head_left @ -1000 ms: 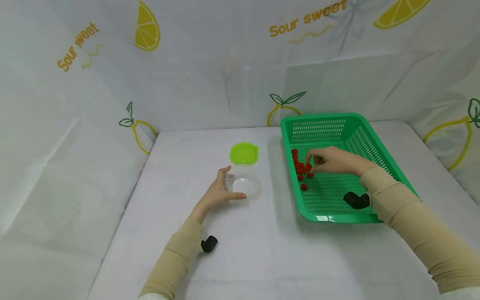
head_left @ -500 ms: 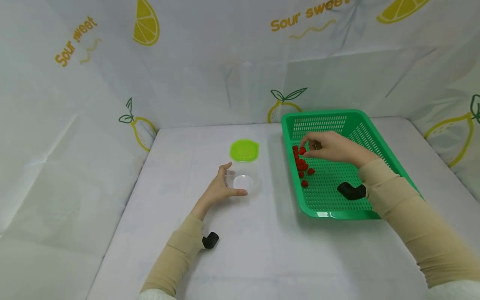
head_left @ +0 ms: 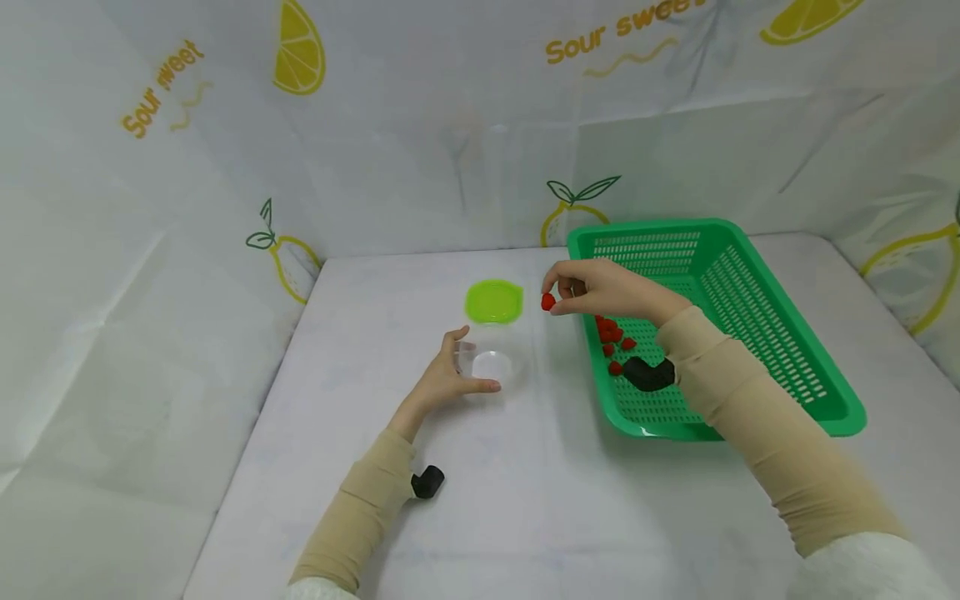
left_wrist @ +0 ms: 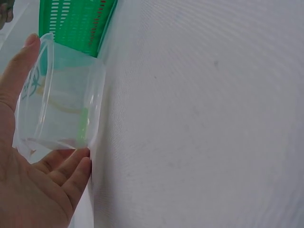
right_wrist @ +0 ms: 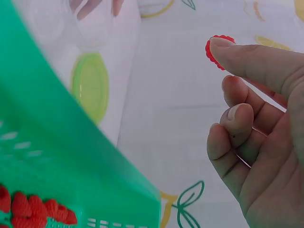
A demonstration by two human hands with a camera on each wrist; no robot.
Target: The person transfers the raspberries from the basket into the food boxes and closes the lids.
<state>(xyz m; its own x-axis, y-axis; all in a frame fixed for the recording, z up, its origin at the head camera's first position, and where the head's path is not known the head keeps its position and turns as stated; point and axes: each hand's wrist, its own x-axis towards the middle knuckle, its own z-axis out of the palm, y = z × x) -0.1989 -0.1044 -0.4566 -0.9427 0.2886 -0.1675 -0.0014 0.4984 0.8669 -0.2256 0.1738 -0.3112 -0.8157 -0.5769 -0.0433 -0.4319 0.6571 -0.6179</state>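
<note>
So the right hand [head_left: 600, 287] is pinching a red berry [head_left: 548, 302] just past the green basket's [head_left: 753, 296] left edge. Left hand [head_left: 442, 379] is wrapped round a clear tub [head_left: 492, 365] left of the basket, a strip of tabletop [head_left: 557, 392] between. Right sleeve [head_left: 765, 425] hides some of the basket; tub's rim is hard to make out.

We see creased white sheets [head_left: 420, 167] behind and at both sides of a white-covered table [head_left: 495, 517]. On them we read "Sour sweet" [head_left: 576, 46] in orange, near yellow lemons [head_left: 298, 54] and green leaves [head_left: 597, 189].
</note>
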